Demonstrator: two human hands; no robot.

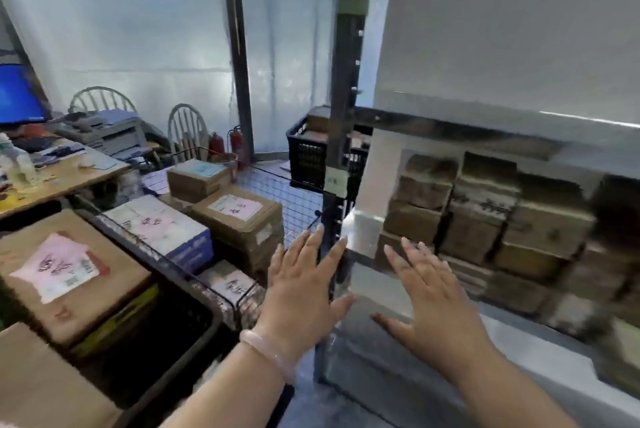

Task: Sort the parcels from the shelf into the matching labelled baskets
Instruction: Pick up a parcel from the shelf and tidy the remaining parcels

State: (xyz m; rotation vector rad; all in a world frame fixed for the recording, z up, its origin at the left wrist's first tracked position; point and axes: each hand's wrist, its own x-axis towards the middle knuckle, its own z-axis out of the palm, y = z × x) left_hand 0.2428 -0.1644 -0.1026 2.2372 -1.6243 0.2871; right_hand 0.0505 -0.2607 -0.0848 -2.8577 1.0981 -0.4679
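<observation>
Your left hand (301,292), a pale bracelet (266,355) at its wrist, and your right hand (433,303) are both raised with fingers spread flat, holding nothing. Left of them, pink-labelled boxes (239,216) sit in the wire basket (145,247). Beyond your right hand, brown parcels (481,220) are stacked at the left end of the shelf (450,126).

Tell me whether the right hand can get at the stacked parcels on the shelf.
Probably yes: the right hand is open and empty, held up in front of the parcels, and the shelf front is open with nothing visible between them.
</observation>
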